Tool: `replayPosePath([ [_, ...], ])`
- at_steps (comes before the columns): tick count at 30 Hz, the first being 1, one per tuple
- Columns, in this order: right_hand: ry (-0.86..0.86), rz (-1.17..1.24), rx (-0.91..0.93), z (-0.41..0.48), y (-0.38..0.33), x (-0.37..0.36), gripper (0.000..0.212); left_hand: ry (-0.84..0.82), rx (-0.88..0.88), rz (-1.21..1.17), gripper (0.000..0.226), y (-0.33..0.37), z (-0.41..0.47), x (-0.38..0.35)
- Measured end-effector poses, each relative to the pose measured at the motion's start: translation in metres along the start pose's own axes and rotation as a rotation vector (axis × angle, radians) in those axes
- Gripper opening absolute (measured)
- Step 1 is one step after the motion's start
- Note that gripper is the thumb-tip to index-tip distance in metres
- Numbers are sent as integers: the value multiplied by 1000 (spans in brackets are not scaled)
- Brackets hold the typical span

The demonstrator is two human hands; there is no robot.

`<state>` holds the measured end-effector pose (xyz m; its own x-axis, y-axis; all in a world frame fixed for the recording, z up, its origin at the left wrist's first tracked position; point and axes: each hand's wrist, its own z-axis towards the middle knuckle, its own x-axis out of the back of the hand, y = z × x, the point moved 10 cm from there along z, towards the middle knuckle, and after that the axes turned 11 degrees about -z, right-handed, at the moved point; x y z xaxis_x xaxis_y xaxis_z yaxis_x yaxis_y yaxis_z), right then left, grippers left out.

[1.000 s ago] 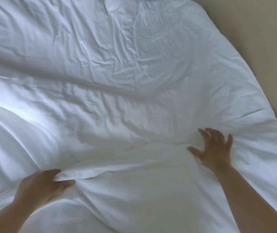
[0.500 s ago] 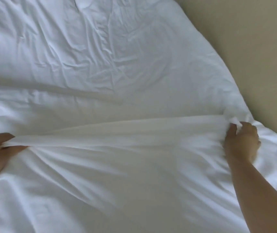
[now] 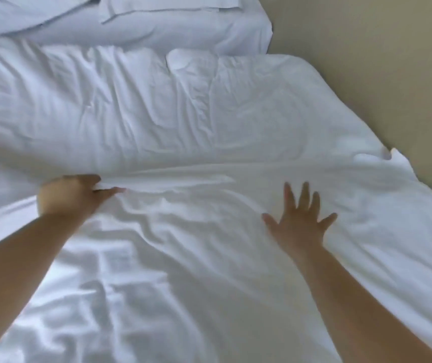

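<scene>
A white sheet [image 3: 183,258] lies crumpled over a bed, its top edge [image 3: 235,174] stretched as a fold across the middle of the view. My left hand [image 3: 68,195] grips that fold at the left, thumb and fingers pinching the cloth. My right hand [image 3: 298,221] lies flat on the sheet to the right of centre, fingers spread and straight, holding nothing. A loose corner of the sheet [image 3: 400,163] sticks out at the bed's right edge. Under the sheet, a white duvet [image 3: 157,106] covers the far half of the bed.
White pillows [image 3: 136,22] lie along the far end of the bed. A beige floor [image 3: 379,74] runs along the bed's right side. The bed's right edge [image 3: 340,100] curves from the far end toward me.
My right hand let go of the sheet's right corner and moved left, now spread flat on the sheet. My left hand still grips the fold and sits further right. The view tilted up, showing pillows.
</scene>
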<state>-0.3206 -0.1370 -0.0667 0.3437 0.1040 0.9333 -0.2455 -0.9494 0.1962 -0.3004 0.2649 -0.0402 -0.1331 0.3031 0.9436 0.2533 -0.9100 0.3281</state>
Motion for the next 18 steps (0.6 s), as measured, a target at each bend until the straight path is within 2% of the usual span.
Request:
replayPosePath([
  [2,-216,-44,250,-42,-66,-68,70,-136,-22,97,48,9,-13,-29],
  [3,-293,-84,281,-55,-81,-97,69,-210,-62,186,48,9,-15,-48],
  [5,-296,-121,229,-43,-78,-118,67,-264,-26,216,50,-6,-22,-68],
  [7,-267,-143,197,-22,-69,-116,67,-191,-67,117,58,-8,-36,-66],
  [8,-260,-139,199,-17,-69,-113,67,-210,-88,79,61,-8,-46,-65],
  [11,-294,-81,215,-7,-74,-117,68,-136,-212,55,50,-20,-81,-49],
  [14,-275,-69,169,-4,-75,-111,69,-80,-228,49,54,-62,-125,-33],
  [16,-241,-92,149,-7,-78,-100,70,-34,-160,90,50,-112,-159,-16],
  [18,-218,-110,116,-12,-75,-98,71,-42,30,89,62,-175,-202,1],
])
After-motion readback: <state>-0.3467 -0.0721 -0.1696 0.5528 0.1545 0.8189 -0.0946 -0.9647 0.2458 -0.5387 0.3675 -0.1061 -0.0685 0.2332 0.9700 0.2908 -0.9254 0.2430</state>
